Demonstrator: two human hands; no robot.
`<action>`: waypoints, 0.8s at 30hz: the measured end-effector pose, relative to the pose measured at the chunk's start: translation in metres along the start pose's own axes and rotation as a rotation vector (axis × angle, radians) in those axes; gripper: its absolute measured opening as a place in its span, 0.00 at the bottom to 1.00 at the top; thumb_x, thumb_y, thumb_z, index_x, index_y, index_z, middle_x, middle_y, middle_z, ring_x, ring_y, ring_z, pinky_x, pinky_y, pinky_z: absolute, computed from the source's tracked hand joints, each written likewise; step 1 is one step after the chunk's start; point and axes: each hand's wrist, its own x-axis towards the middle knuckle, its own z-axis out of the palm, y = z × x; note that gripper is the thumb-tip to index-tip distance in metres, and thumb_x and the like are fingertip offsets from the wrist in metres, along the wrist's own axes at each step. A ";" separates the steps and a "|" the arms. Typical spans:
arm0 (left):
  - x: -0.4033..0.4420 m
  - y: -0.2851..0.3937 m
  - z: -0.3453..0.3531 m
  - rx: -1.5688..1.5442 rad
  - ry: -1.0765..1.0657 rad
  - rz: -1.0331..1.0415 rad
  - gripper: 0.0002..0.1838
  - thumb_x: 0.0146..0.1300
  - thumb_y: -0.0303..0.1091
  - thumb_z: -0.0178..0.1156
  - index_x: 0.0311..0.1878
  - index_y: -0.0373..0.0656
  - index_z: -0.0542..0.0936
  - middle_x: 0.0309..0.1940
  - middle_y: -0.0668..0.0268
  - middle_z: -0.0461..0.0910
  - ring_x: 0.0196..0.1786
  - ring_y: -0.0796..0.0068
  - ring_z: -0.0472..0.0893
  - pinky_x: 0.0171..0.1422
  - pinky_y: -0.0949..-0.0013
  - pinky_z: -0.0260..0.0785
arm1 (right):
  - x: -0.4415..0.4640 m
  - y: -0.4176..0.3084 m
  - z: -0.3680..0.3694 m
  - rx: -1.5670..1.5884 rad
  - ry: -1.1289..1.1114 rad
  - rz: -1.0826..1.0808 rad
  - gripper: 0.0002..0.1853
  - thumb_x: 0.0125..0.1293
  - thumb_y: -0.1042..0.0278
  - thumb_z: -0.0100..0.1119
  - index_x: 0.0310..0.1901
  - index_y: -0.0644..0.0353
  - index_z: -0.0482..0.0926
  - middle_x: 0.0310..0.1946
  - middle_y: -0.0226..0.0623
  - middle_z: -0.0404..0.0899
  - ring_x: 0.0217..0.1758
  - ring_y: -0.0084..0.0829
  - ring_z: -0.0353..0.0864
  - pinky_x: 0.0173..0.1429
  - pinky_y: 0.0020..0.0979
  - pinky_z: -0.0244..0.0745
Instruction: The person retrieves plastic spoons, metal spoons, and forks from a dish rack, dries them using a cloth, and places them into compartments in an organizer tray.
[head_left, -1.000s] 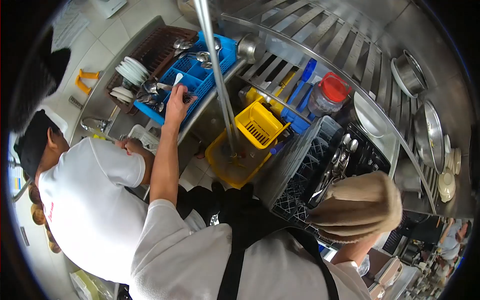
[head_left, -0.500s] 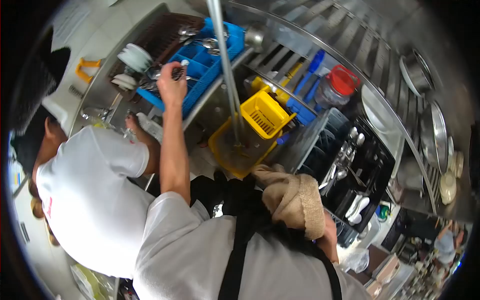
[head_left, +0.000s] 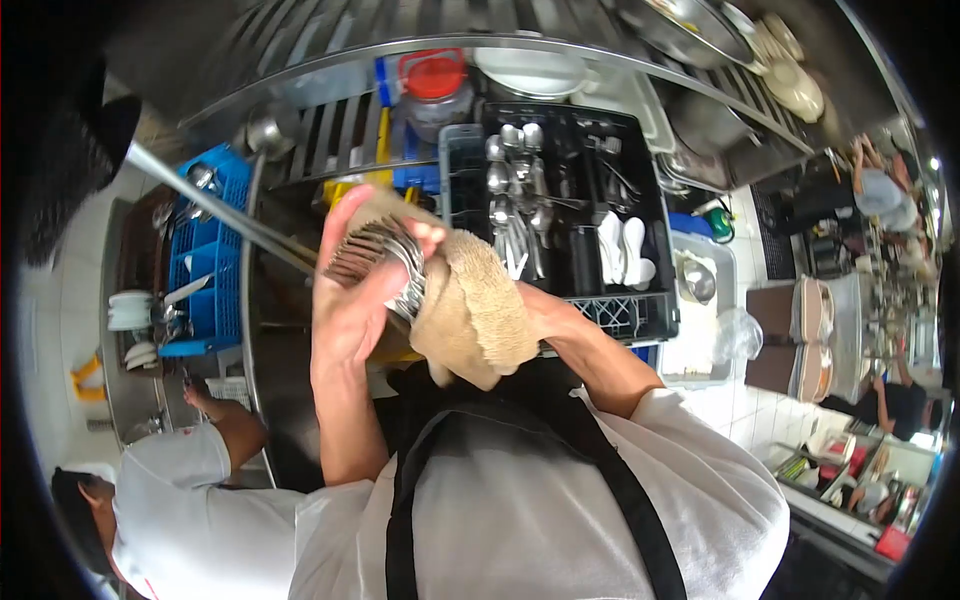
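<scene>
My left hand [head_left: 345, 300] is closed around a bunch of forks [head_left: 378, 248], tines fanned towards its fingers. A tan towel [head_left: 470, 310] is pressed against the forks' handles. My right hand [head_left: 545, 315] grips this towel, and most of its fingers are hidden in the cloth. Just beyond both hands lies a black cutlery tray [head_left: 583, 265] resting on a dark dish rack [head_left: 620, 317]. Metal spoons [head_left: 515, 180] fill its left compartments, with white spoons [head_left: 622, 245] at its near right.
A blue cutlery basket [head_left: 205, 275] stands on the left counter near white dishes [head_left: 130, 310]. A co-worker [head_left: 200, 500] in white leans there. Above runs a slatted metal shelf [head_left: 400, 25]. A red-lidded jar [head_left: 435, 95] stands behind the rack; a bin [head_left: 700, 310] stands right.
My view has swung right. My left hand has come from the blue basket to in front of me with the forks, and my right hand has brought the towel up to them.
</scene>
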 end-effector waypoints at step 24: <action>-0.139 -0.271 0.162 -0.360 0.319 -0.892 0.13 0.67 0.35 0.56 0.50 0.37 0.75 0.40 0.58 0.81 0.43 0.67 0.83 0.52 0.60 0.79 | -0.334 0.028 -0.068 -0.596 0.531 -0.104 0.13 0.51 0.75 0.67 0.40 0.61 0.77 0.33 0.36 0.78 0.37 0.30 0.78 0.43 0.27 0.75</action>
